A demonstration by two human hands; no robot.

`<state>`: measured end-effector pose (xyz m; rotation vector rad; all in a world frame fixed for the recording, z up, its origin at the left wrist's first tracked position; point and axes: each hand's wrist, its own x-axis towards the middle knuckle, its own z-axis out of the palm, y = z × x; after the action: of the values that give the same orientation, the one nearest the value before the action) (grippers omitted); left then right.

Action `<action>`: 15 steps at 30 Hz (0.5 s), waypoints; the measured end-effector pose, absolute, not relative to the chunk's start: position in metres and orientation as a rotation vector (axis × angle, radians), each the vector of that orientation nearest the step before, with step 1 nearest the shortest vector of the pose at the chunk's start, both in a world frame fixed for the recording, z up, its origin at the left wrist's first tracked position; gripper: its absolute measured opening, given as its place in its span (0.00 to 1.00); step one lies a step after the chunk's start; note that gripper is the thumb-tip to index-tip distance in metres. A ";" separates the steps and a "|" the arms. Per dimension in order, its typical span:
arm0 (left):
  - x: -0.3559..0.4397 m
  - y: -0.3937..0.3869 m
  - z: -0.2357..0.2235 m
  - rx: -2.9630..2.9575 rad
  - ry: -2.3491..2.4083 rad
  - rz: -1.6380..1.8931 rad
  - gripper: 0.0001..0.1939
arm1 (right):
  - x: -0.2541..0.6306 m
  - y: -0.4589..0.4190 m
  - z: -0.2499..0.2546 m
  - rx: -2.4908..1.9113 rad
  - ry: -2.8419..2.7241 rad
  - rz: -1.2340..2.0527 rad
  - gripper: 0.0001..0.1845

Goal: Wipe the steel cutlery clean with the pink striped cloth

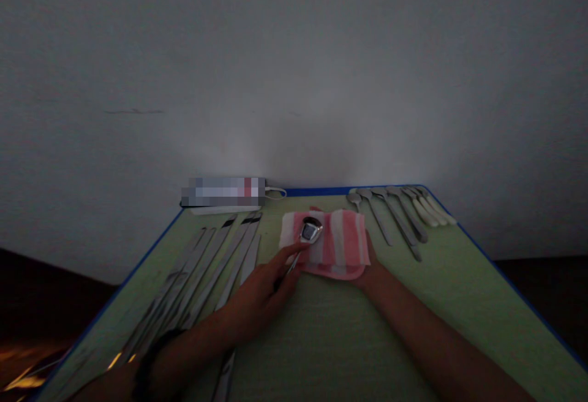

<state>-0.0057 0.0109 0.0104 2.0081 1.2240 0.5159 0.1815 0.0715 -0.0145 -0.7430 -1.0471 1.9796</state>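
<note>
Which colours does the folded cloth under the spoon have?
The cloth has pink and white stripes, seen in the head view.

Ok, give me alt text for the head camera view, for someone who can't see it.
A person's left hand holds a spoon on a pink-and-white striped cloth that the right hand holds from beneath, on a green table. Long metal utensils lie in a row at left; more spoons lie at right.

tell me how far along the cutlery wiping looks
Looks done: a row of spoons lies at the table's far right. In hand: the left hand holds a spoon on the pink striped cloth, which the right hand supports. Apparently left: the long utensils spread on the left.
</note>
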 end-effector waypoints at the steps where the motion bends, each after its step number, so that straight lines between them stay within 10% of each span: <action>1: -0.006 0.011 0.010 2.043 1.239 0.501 0.20 | 0.180 0.073 -0.015 -0.680 -0.931 2.014 0.22; 9: -0.006 0.011 0.005 2.058 1.321 0.545 0.22 | 0.170 0.071 -0.006 -0.549 -0.523 2.092 0.21; 15: -0.003 0.009 0.005 2.104 1.380 0.484 0.21 | 0.181 0.078 0.002 -1.007 -0.897 1.571 0.17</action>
<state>-0.0026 0.0094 0.0054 2.1041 1.3799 0.4837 0.1805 0.0780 0.0023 -1.0069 -0.8966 1.5711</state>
